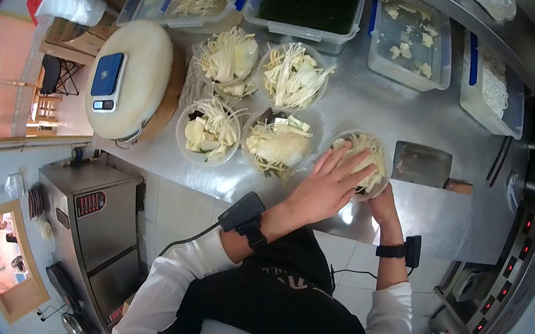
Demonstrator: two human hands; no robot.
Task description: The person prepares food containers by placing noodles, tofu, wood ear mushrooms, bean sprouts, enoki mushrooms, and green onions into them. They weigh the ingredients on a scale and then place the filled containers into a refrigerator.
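Brushed steel counter [388,109] carries five round clear plastic bowls of pale stringy mushrooms. The left hand [328,180] lies flat, fingers spread, atop the rightmost heaped bowl [372,157]; the right hand [384,205] cups its near rim. A rectangular steel cleaver [422,164] lies just beside.

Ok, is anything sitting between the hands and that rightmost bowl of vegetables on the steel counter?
Nothing visible does. The left hand lies flat on the shredded vegetables in the round clear plastic bowl, and the right hand is against the bowl's near side. The steel cleaver lies to its right, clear of both hands.
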